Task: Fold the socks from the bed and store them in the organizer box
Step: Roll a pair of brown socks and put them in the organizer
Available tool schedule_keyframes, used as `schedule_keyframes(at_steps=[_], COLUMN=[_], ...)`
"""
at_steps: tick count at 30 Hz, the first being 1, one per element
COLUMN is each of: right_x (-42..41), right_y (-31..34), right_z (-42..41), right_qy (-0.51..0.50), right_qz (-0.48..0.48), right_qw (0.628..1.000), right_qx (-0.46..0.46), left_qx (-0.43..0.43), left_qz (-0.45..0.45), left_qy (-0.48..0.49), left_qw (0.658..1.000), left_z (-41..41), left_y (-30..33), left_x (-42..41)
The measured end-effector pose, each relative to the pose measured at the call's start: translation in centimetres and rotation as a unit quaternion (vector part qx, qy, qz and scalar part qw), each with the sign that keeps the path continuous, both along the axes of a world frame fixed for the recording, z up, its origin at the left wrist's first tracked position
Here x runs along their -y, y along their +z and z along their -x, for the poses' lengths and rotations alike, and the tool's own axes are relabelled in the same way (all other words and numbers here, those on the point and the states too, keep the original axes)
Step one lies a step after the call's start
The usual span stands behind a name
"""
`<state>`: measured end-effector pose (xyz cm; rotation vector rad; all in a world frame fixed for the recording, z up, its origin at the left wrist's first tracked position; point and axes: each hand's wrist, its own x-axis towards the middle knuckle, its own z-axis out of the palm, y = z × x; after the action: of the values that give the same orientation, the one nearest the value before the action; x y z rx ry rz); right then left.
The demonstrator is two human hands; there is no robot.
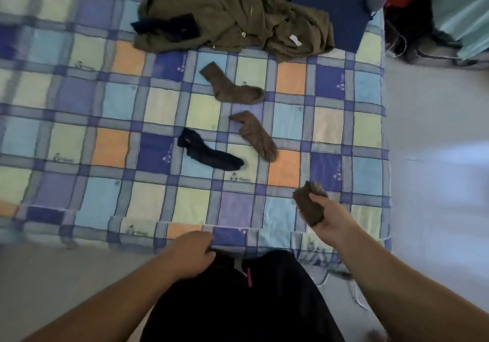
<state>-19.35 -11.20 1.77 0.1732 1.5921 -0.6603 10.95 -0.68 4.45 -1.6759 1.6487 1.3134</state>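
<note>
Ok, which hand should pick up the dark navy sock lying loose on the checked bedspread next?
Left. The left hand holds nothing, while the right hand grips a folded brown sock bundle. The dark navy sock also lies toward the left.

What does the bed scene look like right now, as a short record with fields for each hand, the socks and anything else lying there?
right hand: right hand grips a folded brown sock bundle over the bed's near edge
left hand: left hand at the near edge, fingers curled, holds nothing visible
loose brown socks: two
loose dark socks: one mid-bed, one on the olive garment
other: olive garment, checked bedspread
</note>
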Motion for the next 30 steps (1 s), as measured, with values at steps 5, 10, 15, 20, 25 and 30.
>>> schedule_keyframes(at_steps=[5,10,15,20,25,30], right_x=[-2.6,-2.8,-2.6,-3.3,-3.6,-4.8], right_y=[5.5,8.4,7.8,5.1,3.9,4.6], right_z=[-3.4,-7.5,-11.6,-12.7,-13.1,-18.5], right_qy=[0.076,0.187,0.301,0.468,0.631,0.812], right_qz=[0.007,0.021,0.054,0.054,0.061,0.105], right_qw=[0.996,0.982,0.951,0.881,0.773,0.567], right_qx=[-0.042,-0.011,0.035,0.035,-0.018,-0.092], left_qx=[-0.036,-0.059,0.033,0.05,0.018,0.043], left_qz=[-0.015,0.018,0.024,0.01,0.01,-0.005], left_qy=[0.189,0.359,0.474,0.574,0.599,0.678], left_qw=[0.981,0.931,0.879,0.817,0.8,0.734], left_z=[-6.7,-11.2,-12.4,-8.7,-4.8,-3.5], left_y=[6.0,8.9,7.7,6.8,7.5,6.7], left_x=[-5.2,-10.7,-15.8,-21.8,-27.4,-34.8])
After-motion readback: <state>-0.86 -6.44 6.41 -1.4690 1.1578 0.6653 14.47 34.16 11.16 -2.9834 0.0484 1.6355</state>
